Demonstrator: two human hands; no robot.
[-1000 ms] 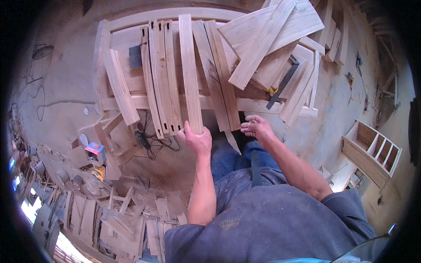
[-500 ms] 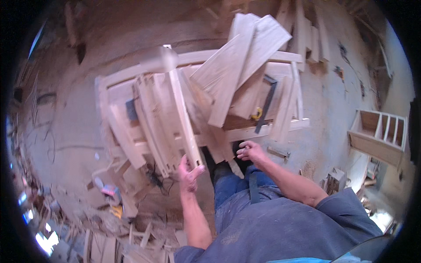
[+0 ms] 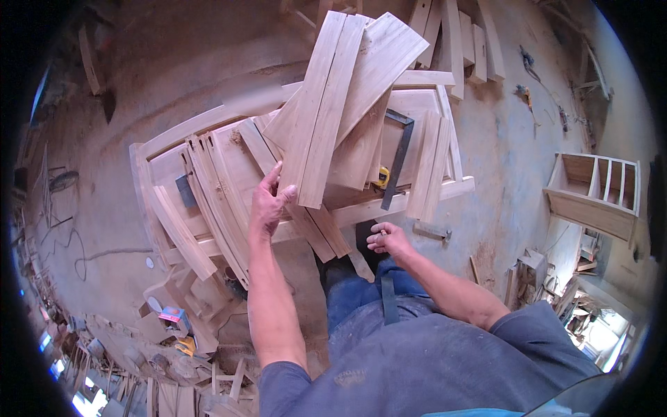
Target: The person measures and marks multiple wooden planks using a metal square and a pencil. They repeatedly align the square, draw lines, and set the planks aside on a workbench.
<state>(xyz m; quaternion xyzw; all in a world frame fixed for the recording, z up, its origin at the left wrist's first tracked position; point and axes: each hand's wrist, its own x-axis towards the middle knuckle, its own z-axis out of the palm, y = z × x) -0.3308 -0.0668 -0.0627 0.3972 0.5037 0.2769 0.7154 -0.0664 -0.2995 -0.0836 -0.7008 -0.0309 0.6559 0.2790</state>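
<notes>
My left hand (image 3: 267,207) is at the near end of a long pale wooden strip (image 3: 313,104), its thumb on the end and its fingers along the left edge. The strip lies flush alongside another plank (image 3: 337,104), on top of wider boards (image 3: 385,62). My right hand (image 3: 388,240) hovers in front of my body with its fingers curled in; whatever they may hold is hidden. Beneath the boards lies a large wooden frame (image 3: 445,187) with panels. On it, to the right, rest a dark metal square (image 3: 399,160) and a yellow tape measure (image 3: 381,178).
Slotted wooden bars (image 3: 215,201) lie across the frame's left part. A small slatted wooden cabinet piece (image 3: 594,191) stands at right. Loose planks (image 3: 462,42) are on the floor at the far side. Offcuts and a small box (image 3: 174,318) sit lower left.
My left hand has moved up and left, bringing the wooden strip from over the slotted bars to beside the plank on the pile. The right hand has stayed near my body, its fingers more curled.
</notes>
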